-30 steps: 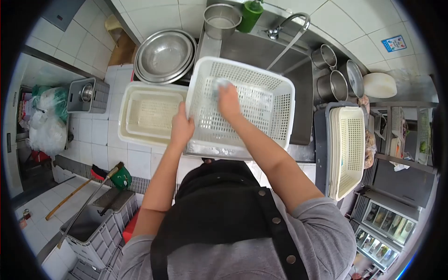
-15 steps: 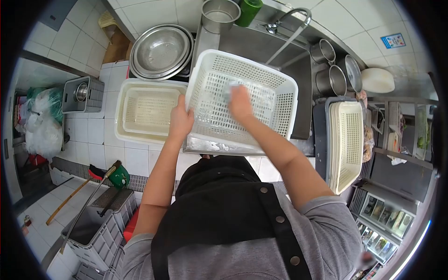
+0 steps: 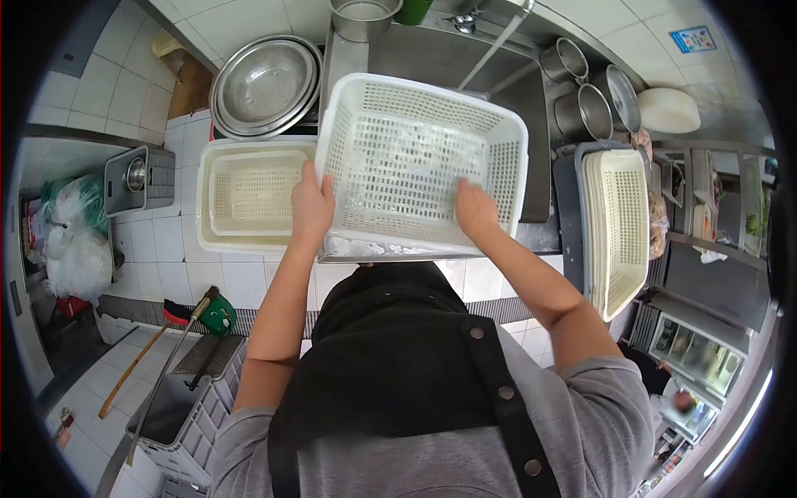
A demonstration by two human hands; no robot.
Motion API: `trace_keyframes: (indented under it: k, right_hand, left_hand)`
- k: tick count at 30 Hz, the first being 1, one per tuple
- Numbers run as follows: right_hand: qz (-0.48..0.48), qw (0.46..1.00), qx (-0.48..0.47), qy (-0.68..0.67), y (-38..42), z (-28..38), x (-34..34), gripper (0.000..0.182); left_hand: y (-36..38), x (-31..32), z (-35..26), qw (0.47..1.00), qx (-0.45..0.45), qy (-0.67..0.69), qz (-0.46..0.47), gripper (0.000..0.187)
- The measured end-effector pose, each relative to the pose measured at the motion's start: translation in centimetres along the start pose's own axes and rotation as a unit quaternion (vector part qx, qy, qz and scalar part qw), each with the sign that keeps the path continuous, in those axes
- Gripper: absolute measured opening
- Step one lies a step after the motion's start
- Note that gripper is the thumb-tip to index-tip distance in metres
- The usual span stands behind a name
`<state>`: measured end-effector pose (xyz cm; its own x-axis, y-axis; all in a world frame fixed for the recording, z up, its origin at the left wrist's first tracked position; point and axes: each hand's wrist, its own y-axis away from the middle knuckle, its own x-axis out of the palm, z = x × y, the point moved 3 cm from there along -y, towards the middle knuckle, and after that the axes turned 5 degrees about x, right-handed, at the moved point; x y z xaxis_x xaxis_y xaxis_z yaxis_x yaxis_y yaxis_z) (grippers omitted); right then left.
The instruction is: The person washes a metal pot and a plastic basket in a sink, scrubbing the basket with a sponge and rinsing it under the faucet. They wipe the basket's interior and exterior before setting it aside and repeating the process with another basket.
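A white perforated basket (image 3: 398, 158) is tilted over the front of the metal sink (image 3: 540, 187), wet on its inside. My left hand (image 3: 312, 203) grips its left rim, thumb on the near side. Inside the basket, by the near right part, my right hand (image 3: 476, 212) has its fingers curled against the floor; whatever it holds is hidden. Water runs from the faucet (image 3: 528, 8) behind the basket. Left of my left hand sits a cream basket (image 3: 257, 195) nested in a paler tub.
Metal bowls (image 3: 267, 87) stand at the back left. Metal pots (image 3: 583, 114) and a stack of cream baskets (image 3: 624, 224) line the right side. Grey crates (image 3: 178, 423) and a green dustpan (image 3: 217, 314) are on the floor at the left. Another person (image 3: 677, 404) is far off at the lower right.
My right hand has moved right and toward me within the basket. The whitish thing blurred at its fingers earlier no longer shows. My left hand still holds the rim. The view has shifted slightly.
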<state>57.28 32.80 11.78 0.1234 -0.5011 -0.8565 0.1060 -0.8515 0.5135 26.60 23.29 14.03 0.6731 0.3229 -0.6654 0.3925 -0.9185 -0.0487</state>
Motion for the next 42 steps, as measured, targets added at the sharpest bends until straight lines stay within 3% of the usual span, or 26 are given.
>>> trace_keyframes:
  k: [1,3,4,6,7,8,10,11,12,14,15,16,18,19,21,23,25,27,30,33,35,36,38,42]
  right_hand:
    - [-0.09,0.996,-0.01,-0.024,-0.3,0.4,0.0,0.04]
    - [-0.206,0.971,-0.126,-0.006,-0.4,3.8,3.1,0.037]
    - [-0.21,0.97,-0.122,-0.007,0.3,4.8,2.6,0.037]
    - [-0.094,0.968,-0.211,-0.096,2.4,6.3,1.5,0.021]
    - [-0.045,0.975,-0.213,-0.052,0.8,4.4,1.9,0.019]
    - [-0.047,0.975,-0.209,-0.054,0.3,2.6,0.4,0.019]
    - [0.011,0.986,-0.024,-0.165,-0.4,-0.7,-2.9,0.018]
    - [-0.117,0.981,-0.051,-0.145,-0.5,-0.8,-2.4,0.02]
    - [-0.118,0.981,-0.049,-0.146,0.0,-0.5,-1.1,0.02]
    - [-0.079,0.969,-0.197,-0.124,1.7,1.7,-0.1,0.023]
    - [-0.008,0.98,-0.163,-0.118,1.2,1.5,-0.2,0.026]
    - [-0.008,0.979,-0.164,-0.119,0.3,1.0,-0.9,0.026]
    - [-0.028,0.989,0.002,-0.148,-3.4,-1.5,-3.0,0.024]
    - [-0.03,0.988,0.002,-0.15,-5.2,-1.2,-3.1,0.024]
    - [-0.178,0.977,0.044,-0.109,-8.1,-0.7,-3.0,0.023]
    - [-0.226,0.964,-0.041,-0.132,-7.7,3.6,-3.0,0.022]
    - [-0.3,0.908,-0.257,-0.14,-7.8,9.6,0.1,0.025]
    - [-0.329,0.837,-0.347,-0.266,-5.1,14.0,-0.5,0.027]
    - [-0.289,0.832,-0.402,-0.25,-6.0,11.9,-0.8,0.029]
    - [-0.246,0.908,-0.276,-0.199,-8.0,3.7,-0.8,0.026]
    - [-0.27,0.929,-0.122,-0.22,-10.6,-0.5,2.7,0.028]
    - [-0.27,0.93,-0.12,-0.219,-10.0,-1.3,1.9,0.028]
    - [-0.251,0.965,-0.021,-0.069,-7.7,-2.2,0.1,0.028]
    - [-0.189,0.981,-0.044,-0.003,-5.2,-3.3,-0.4,0.029]
  left_hand:
    - [0.2,0.4,-0.3,1.0,0.004,0.002,0.004,0.032]
    - [0.3,0.4,-0.4,0.999,-0.025,0.007,-0.02,0.034]
    - [0.0,0.2,-0.3,1.0,-0.019,0.009,-0.02,0.034]
    - [0.0,0.1,0.1,0.999,-0.04,0.022,0.001,0.031]
    - [0.0,0.1,0.3,0.999,-0.034,0.023,0.006,0.031]
    - [0.1,0.1,0.5,0.999,-0.036,0.037,0.009,0.03]
    - [0.1,0.3,0.2,0.998,-0.036,0.055,0.007,0.028]
    - [0.5,0.2,0.0,0.997,-0.044,0.06,-0.012,0.027]
    - [0.7,0.1,-0.2,0.996,-0.05,0.066,-0.03,0.026]
    - [0.4,-0.2,0.0,0.997,-0.046,0.062,-0.017,0.025]
    - [0.4,-0.3,0.2,0.998,-0.044,0.055,-0.002,0.025]
    - [0.5,-0.4,0.2,0.998,-0.043,0.054,-0.002,0.025]
    - [0.3,-0.7,0.0,0.999,0.001,0.044,0.006,0.024]
    - [0.2,-0.8,0.1,0.999,0.004,0.042,0.005,0.024]
    - [0.2,-0.5,-0.2,1.0,0.01,0.02,0.018,0.024]
    - [0.7,-0.4,-0.5,1.0,0.009,0.029,-0.001,0.023]
    - [0.5,-0.3,-0.6,0.999,0.006,0.039,-0.017,0.022]
    - [0.4,-0.2,-0.4,1.0,0.006,0.016,0.0,0.021]
    - [0.7,-0.2,-0.6,0.999,0.034,-0.007,-0.024,0.019]
    - [1.0,0.1,-0.6,0.999,0.016,0.028,-0.02,0.018]
    - [0.9,-0.1,-1.3,0.999,0.018,0.026,-0.027,0.017]
    - [1.0,-0.1,-1.7,0.999,0.019,0.022,-0.031,0.017]
    - [1.1,0.0,-1.8,0.999,0.017,0.029,-0.035,0.017]
    - [1.6,0.2,-1.5,0.996,-0.013,0.057,-0.06,0.018]
